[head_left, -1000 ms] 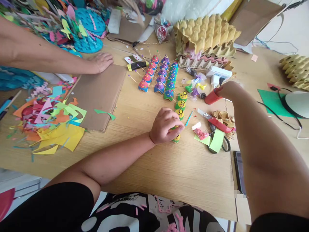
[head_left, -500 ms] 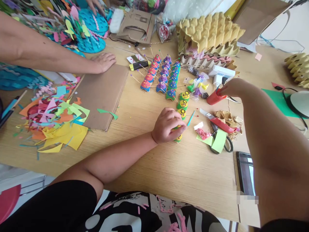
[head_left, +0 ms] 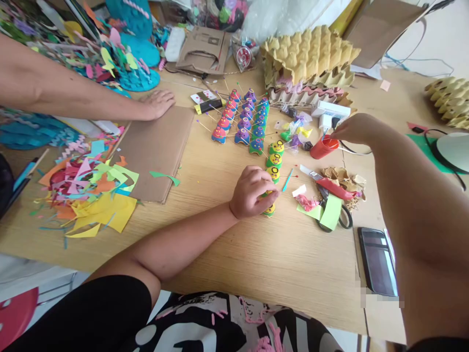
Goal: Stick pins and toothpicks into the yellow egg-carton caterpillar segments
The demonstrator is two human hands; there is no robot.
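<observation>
My left hand point(head_left: 254, 193) lies with curled fingers over the near part of a yellow-and-green egg-carton caterpillar point(head_left: 274, 160) with drawn faces, hiding some of its bumps. Just right of it lies a small blue stick point(head_left: 287, 180). My right hand point(head_left: 351, 128) hovers at the rim of a small red cup point(head_left: 322, 148), fingertips pinched together; whatever is between them is too small to make out. Beyond my left hand stand more caterpillars in rows: a red-and-blue one point(head_left: 224, 122), a purple one point(head_left: 245, 122) and a blue-and-green one point(head_left: 258, 129), with pins stuck in them.
Scissors point(head_left: 345, 217) lie under green paper scraps at right, near a phone point(head_left: 377, 261). Egg trays point(head_left: 311, 54) are stacked at the back. Another person's hand point(head_left: 159, 103) rests by a cardboard sheet point(head_left: 154, 151); coloured paper scraps point(head_left: 102, 210) lie at left.
My right hand has risen from inside the red cup to above its rim. My left hand stays on the caterpillar. The view has shifted slightly.
</observation>
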